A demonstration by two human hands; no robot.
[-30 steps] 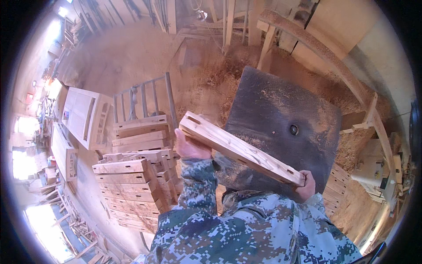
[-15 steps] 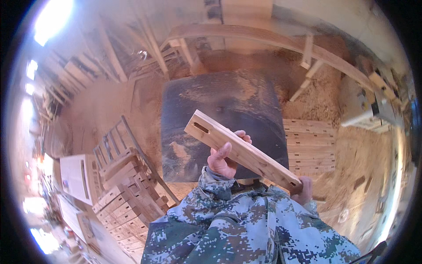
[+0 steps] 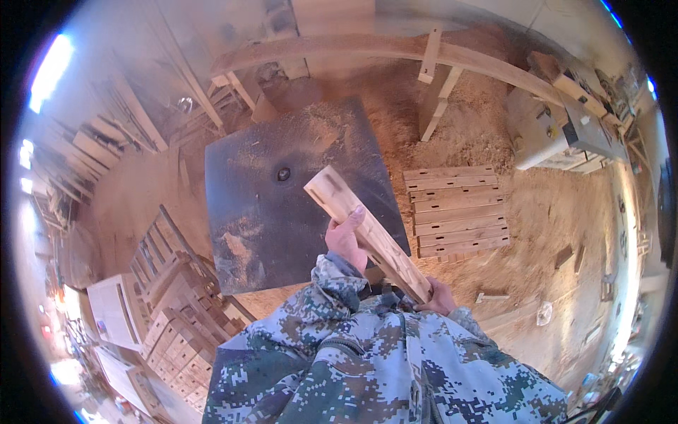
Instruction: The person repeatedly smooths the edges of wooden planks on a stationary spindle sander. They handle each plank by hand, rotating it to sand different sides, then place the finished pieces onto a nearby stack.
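A pale wooden board (image 3: 367, 230) is held slantwise in front of my body, its far end over the right half of a dark machine table (image 3: 261, 205). My left hand (image 3: 347, 240) grips it around its middle, thumb lying on the upper face. At the near end, my right hand (image 3: 439, 297) is closed around the board's lower right edge. The fingers under the board are partly hidden. A round dark fitting (image 3: 284, 174) with a hole shows in the tabletop, which is dusted with sawdust.
Slotted boards (image 3: 459, 212) lie stacked right of the table. More slotted pieces (image 3: 180, 353) are piled at lower left beside a metal rack (image 3: 169, 244). A long timber beam (image 3: 367, 48) crosses the far side. A pale box-like machine (image 3: 551, 134) stands at far right; sawdust covers the floor.
My view has swung to the right, so the table sits further left. The board has been tipped and turned steeper, its slotted face now out of sight; the table's round fitting has come into view.
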